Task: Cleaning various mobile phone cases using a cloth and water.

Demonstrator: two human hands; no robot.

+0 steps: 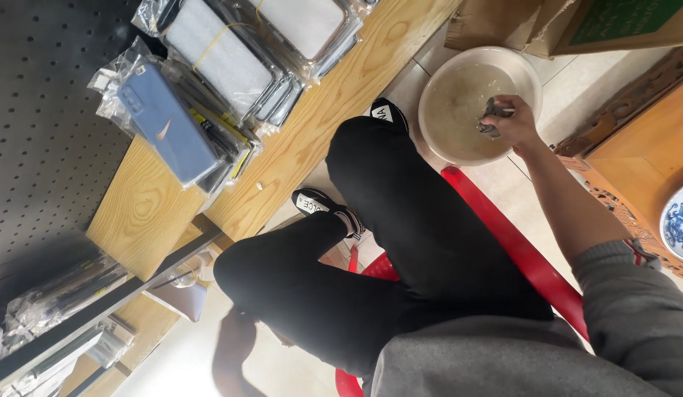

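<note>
**Cloth in the basin, wash under way**

The person sat on a red stool (529,257), legs in black trousers (400,220) crossed, beside a low wooden shelf (334,103) stacked with bagged phone cases (209,81). On the tiled floor stood a pale round basin (429,95) of cloudy water, just beyond the raised knee and near a cardboard box (503,26). A carved wooden cabinet (635,140) stood to the right.

As far as could be judged, the washing was in mid-course: the dark grey cloth (491,117) was wet and bunched at the basin's right side, not wrung out or lifted away, and the water was already murky.

The right arm reached forward and down, sleeve pushed back to the elbow, wrist bent over the rim. The right hand (512,121) had its fingers (503,103) curled closed round the cloth, gripping it at the water's surface. The left hand (235,345) hung low by the left knee, dark and blurred; whether its fingers held anything I could not tell.
</note>
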